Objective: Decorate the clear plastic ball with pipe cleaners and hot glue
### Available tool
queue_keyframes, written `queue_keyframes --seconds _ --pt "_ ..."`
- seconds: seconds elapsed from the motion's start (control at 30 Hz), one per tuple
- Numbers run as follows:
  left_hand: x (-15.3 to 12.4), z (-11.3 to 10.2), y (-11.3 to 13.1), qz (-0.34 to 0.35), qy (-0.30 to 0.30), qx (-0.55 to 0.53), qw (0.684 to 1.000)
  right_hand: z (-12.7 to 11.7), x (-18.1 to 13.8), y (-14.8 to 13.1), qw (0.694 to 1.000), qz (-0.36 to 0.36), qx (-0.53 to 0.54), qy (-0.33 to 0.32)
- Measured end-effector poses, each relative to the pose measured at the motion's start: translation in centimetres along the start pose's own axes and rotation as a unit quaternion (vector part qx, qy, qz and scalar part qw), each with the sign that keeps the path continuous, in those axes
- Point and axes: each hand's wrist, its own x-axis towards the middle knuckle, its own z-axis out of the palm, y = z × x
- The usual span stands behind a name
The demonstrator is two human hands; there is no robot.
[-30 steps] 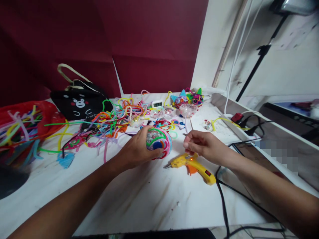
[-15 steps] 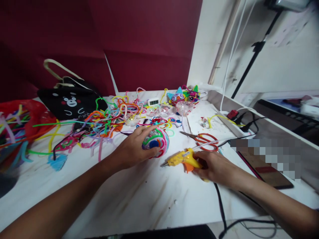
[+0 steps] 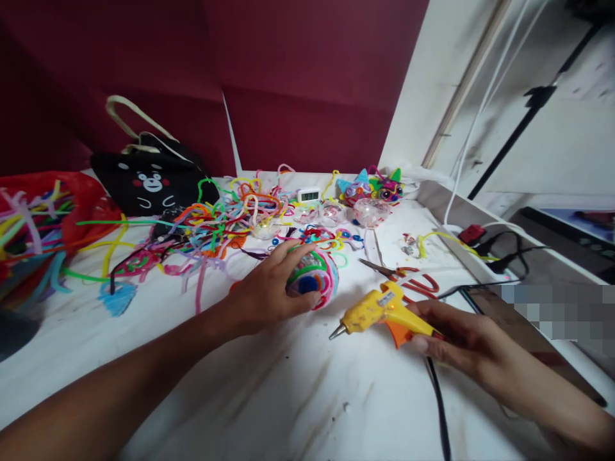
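Note:
My left hand curves round a ball covered in coloured pipe cleaners, thumb in front and fingers over the top. The ball rests on the white table and shows a blue disc near the thumb. To its right, my right hand holds a yellow hot glue gun by the handle. Its metal nozzle points left and down, apart from the ball. The thumb is by the orange trigger. Just behind the gun lie red-handled scissors.
Tangled pipe cleaners spread across the back left, before a black bag. Clear plastic balls and two cat-eared figures stand at the back. A power strip is at right; a black cable hangs below the gun.
My right hand has raised the glue gun off the table and drawn it a little nearer to me. The left hand keeps its hold on the ball. The whole view has shifted slightly.

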Motion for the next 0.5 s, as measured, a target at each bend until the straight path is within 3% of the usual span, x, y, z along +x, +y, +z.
queue_keyframes --seconds 0.13,0.3,0.5 --pt "-0.1 0.8 -0.2 0.005 0.034 -0.001 0.999 -0.1 -0.3 -0.9 0.991 0.001 0.032 0.131" --pt "-0.1 2.1 -1.2 0.051 0.097 -0.005 0.994 0.4 0.4 -0.5 0.97 0.001 0.086 0.227" --pt "-0.2 2.8 -1.4 0.058 0.122 -0.004 0.991 1.3 1.2 -0.9 0.973 -0.074 0.056 0.212"
